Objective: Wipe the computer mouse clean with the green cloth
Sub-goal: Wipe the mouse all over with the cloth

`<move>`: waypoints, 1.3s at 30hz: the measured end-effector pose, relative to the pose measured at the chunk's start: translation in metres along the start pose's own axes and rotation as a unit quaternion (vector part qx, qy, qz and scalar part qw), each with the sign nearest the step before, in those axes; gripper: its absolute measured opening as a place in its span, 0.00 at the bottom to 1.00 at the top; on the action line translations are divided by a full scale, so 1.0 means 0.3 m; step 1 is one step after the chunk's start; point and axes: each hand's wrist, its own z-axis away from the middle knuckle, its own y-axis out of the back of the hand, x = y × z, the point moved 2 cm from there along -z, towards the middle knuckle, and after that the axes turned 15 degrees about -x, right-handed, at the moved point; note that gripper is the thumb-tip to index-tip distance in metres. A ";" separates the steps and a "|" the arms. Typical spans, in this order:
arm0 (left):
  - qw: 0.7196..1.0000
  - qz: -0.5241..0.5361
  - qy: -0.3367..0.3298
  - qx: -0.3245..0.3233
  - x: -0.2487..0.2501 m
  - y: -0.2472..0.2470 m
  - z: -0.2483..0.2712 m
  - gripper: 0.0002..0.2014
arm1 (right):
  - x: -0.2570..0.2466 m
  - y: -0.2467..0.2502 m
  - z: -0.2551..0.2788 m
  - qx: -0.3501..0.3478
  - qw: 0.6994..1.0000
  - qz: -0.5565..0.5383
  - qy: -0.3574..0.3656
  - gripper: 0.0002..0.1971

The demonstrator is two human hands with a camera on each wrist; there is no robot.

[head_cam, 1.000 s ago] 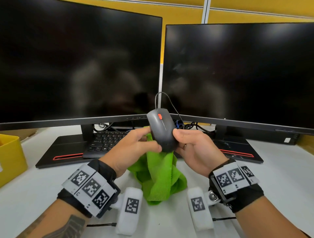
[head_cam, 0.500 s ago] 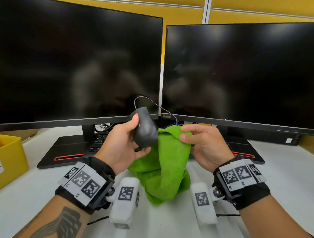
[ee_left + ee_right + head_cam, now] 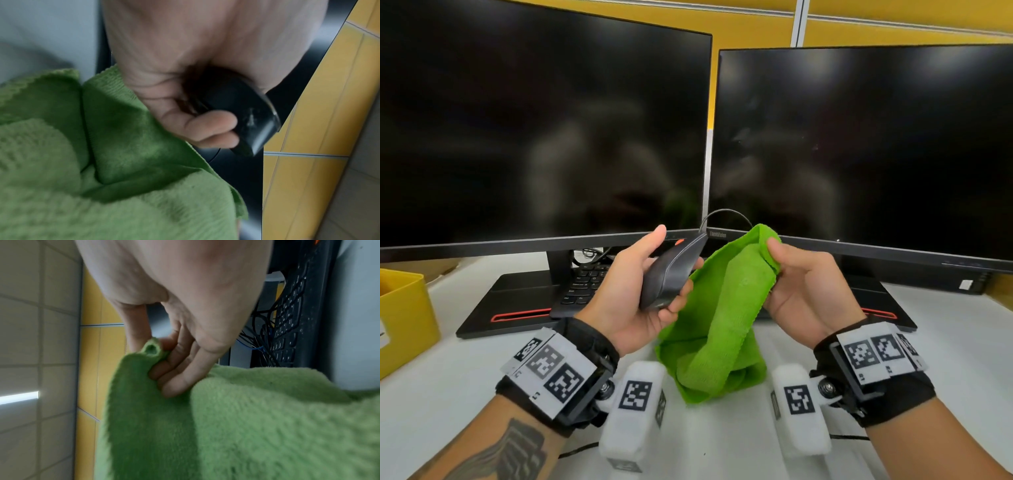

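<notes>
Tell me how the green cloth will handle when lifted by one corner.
Probably floppy: the cloth sags in folds from the right hand pinching its top edge. Likely light, since a fingertip pinch holds it. Its fuzzy pile should grip rather than slip.

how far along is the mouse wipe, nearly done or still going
Mid-job, by the look of it. Done: both are picked up, the left hand gripping the mouse on its side, the right hand pinching the cloth at its top edge. In hand: cloth hangs beside the mouse. Left: more wiping, apparently; the pictures can't show cleanliness.
</notes>
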 end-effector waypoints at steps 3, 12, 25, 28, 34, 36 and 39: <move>1.000 -0.011 -0.008 0.003 -0.004 -0.016 -0.004 0.28 | -0.003 -0.014 0.008 -0.086 0.996 -0.015 0.023 0.28; 0.997 -0.064 -0.025 0.036 -0.022 -0.036 -0.013 0.19 | 0.031 -0.074 0.013 -0.116 0.989 0.087 0.024 0.25; 0.961 -0.267 -0.068 0.029 -0.036 -0.051 -0.017 0.19 | 0.041 -0.076 0.009 -0.068 0.991 0.103 0.058 0.25; 0.956 -0.287 -0.061 0.018 -0.036 -0.056 -0.016 0.20 | 0.038 -0.069 0.013 -0.052 0.989 0.128 0.053 0.19; 0.948 -0.313 -0.050 0.023 -0.034 -0.058 -0.019 0.16 | 0.044 -0.073 0.018 -0.022 0.989 0.134 0.053 0.14; 0.948 -0.313 -0.051 0.023 -0.030 -0.059 -0.019 0.16 | 0.044 -0.081 0.019 -0.018 0.992 0.119 0.048 0.13; 0.946 -0.318 -0.056 0.022 -0.026 -0.061 -0.017 0.15 | 0.040 -0.090 0.021 -0.017 0.996 0.086 0.033 0.05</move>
